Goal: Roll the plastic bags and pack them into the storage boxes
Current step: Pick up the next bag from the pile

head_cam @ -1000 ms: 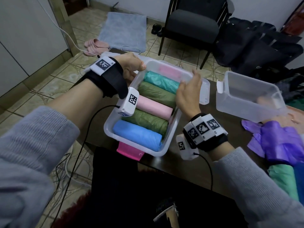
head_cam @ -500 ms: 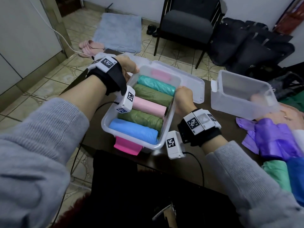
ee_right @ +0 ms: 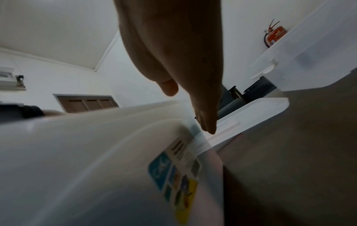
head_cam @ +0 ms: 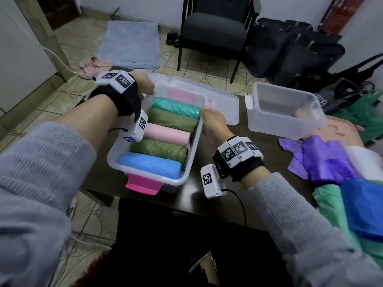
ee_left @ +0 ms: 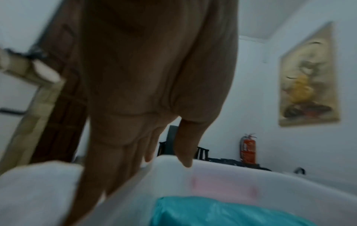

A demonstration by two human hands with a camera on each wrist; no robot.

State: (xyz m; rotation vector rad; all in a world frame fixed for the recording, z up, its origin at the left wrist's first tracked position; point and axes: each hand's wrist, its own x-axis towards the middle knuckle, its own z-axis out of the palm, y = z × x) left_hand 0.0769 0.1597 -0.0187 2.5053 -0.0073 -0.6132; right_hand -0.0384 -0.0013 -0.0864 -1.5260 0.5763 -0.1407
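Nearest the bench (head_cam: 259, 168) edge, at six o'clock, the filled storage box (head_cam: 193, 156) holds five rolled bags (head_cam: 165, 133); left hand (head_cam: 145, 85) pinches its far-left rim, right hand (head_cam: 213, 123) seemingly cupped against the right wall, fingers fairly straight; lift level, both sides together; at two o'clock, the empty box (head_cam: 267, 119) waits; loose bags (head_cam: 325, 162) beside it.
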